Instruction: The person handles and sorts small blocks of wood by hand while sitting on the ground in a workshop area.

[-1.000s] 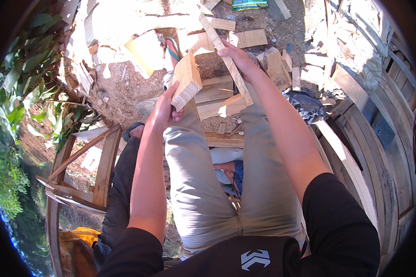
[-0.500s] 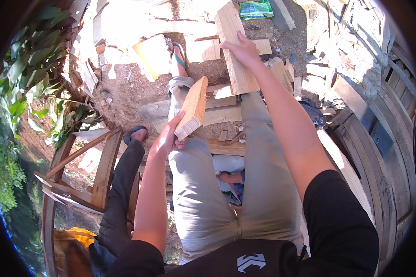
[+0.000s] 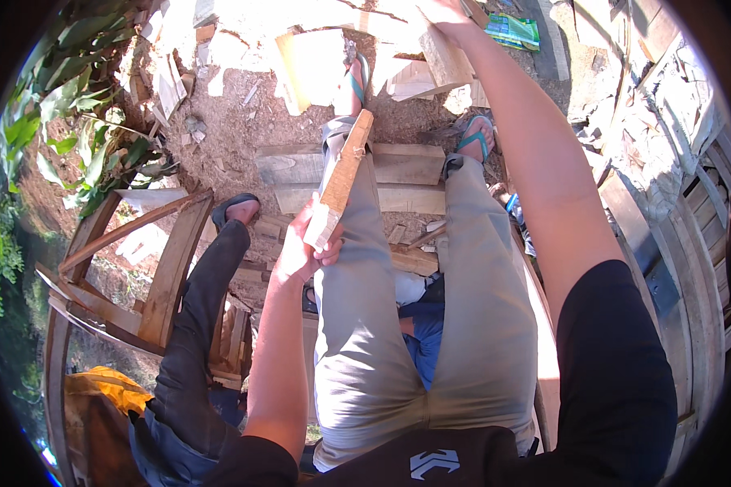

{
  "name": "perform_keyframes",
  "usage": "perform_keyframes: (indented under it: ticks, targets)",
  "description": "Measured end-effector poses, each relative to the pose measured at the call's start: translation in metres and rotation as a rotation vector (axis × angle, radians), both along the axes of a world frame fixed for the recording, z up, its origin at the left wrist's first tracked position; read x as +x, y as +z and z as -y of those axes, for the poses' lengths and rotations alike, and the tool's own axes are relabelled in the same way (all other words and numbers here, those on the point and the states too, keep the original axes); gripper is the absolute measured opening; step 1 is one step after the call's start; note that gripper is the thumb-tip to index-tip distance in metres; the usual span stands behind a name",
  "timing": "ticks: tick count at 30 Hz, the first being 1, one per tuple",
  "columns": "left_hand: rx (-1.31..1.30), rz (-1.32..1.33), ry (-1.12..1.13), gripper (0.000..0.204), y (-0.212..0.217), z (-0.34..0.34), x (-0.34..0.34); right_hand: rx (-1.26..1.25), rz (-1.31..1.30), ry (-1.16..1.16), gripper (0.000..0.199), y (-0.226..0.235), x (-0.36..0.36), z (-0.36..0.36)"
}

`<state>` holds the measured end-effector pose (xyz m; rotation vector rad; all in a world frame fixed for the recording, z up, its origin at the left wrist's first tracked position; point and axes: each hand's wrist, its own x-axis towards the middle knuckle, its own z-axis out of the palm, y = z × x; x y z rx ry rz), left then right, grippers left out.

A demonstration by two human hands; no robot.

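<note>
My left hand (image 3: 310,247) is closed round the lower end of a short wooden block (image 3: 345,183), which tilts up over my left shin with its narrow edge showing. At the top of the view, my right arm is stretched far forward. My right hand (image 3: 445,15) grips a flat wooden board (image 3: 447,61) near its far end; glare and the picture's edge hide part of the fingers. Just left of that board is a pale piece of wood (image 3: 409,79) on the ground. Whether the two touch I cannot tell.
Planks (image 3: 300,166) lie across the ground between my feet. A green packet (image 3: 513,31) lies at the far right. Another person's dark-trousered leg (image 3: 207,312) stands left, beside a wooden frame (image 3: 175,272). Stacked boards (image 3: 666,300) line the right side.
My right hand has moved forward and lower with the board, toward the wood on the ground. The block in my left hand has turned more edge-on. The view has shifted slightly.
</note>
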<state>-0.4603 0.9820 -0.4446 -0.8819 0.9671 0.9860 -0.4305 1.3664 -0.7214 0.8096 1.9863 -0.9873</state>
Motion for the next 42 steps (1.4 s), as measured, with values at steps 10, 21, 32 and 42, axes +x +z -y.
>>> perform_keyframes:
  ticks: [10,21,32,42]
  targets:
    - [-0.067,-0.051,-0.021,0.066,-0.001,-0.005,-0.002,0.839,0.156,0.34,0.049,-0.036,0.007,0.064]
    - [-0.015,-0.057,-0.083,0.062,-0.008,-0.027,-0.004,0.45,-0.498,-0.862,0.062,0.017,0.043,0.127]
    - [-0.008,-0.141,-0.272,0.065,-0.005,-0.067,0.012,-0.409,-0.894,-1.629,0.043,0.154,0.111,0.075]
    - [0.092,-0.245,-0.235,0.052,0.055,-0.109,0.042,-0.376,-0.436,-1.574,0.035,0.183,0.247,0.176]
